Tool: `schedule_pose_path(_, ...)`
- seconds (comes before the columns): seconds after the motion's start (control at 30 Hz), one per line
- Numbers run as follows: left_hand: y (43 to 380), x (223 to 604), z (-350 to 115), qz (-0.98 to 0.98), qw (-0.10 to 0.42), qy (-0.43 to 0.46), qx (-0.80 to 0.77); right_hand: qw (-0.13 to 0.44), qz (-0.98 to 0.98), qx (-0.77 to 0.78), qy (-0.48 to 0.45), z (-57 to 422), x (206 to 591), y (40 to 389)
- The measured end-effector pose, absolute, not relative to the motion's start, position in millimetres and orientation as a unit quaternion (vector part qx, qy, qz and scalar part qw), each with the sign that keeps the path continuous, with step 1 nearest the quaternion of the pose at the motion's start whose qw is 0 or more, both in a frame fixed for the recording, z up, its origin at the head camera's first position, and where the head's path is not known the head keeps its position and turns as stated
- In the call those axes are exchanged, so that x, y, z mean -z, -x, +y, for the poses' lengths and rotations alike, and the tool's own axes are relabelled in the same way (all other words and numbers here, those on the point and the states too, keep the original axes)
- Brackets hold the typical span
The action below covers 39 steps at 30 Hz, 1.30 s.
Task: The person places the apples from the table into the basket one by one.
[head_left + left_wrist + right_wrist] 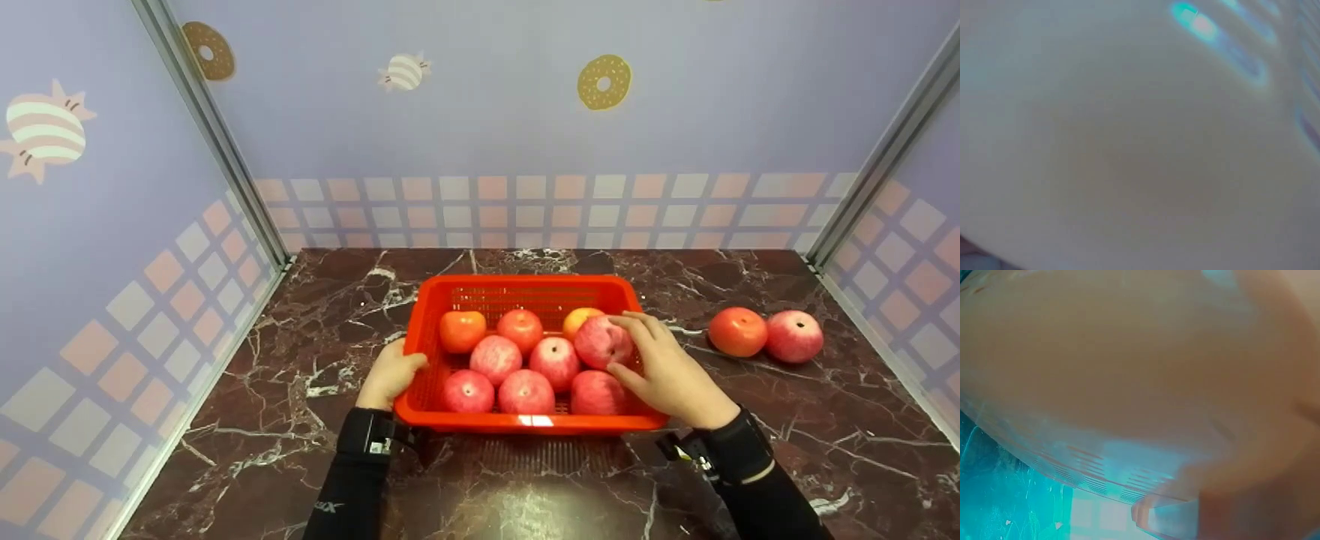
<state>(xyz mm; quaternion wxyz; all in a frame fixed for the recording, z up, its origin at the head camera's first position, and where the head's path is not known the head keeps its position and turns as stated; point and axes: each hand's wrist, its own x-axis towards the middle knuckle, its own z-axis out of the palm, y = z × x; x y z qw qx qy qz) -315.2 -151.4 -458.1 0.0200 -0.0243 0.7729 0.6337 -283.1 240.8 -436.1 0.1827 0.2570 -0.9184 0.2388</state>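
Observation:
A red plastic basket (525, 279) with slotted walls stands in the middle of the table. Several pinkish-red apples (496, 361) lie in it, with smoother orange-red fruits (463, 331) and a yellow-orange one (581, 321) along the back. At the basket's left wall, my left hand (391, 373) grips the rim, thumb on the inner side. Over the right end, my right hand (667, 371) holds an apple (602, 341) between thumb and fingers, above the other fruit. Both wrist views are blurred and washed out; basket slots (1235, 53) show in the left one.
On the dark red marbled table (300, 450), right of the basket, an orange-red fruit (738, 332) and a pinkish apple (794, 337) lie side by side. Lilac panels (487, 135) enclose the back, left and right sides.

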Motion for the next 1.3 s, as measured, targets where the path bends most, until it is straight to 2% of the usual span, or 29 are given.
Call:
schedule_pose_path(0.63, 317, 459, -153, 0.774, 0.025, 0.028, -0.632, 0.217, -0.906, -0.259, -0.254, 257, 424, 283)
schedule_pose_path(0.87, 310, 446, -150, 0.777, 0.037, 0.023, -0.628, 0.215, -0.911, -0.266, -0.232, 271, 420, 285)
schedule_pose_path(1.3, 316, 459, -153, 0.773, 0.028, 0.026, -0.633, 0.208, -0.921, -0.286, -0.165, 302, 419, 292)
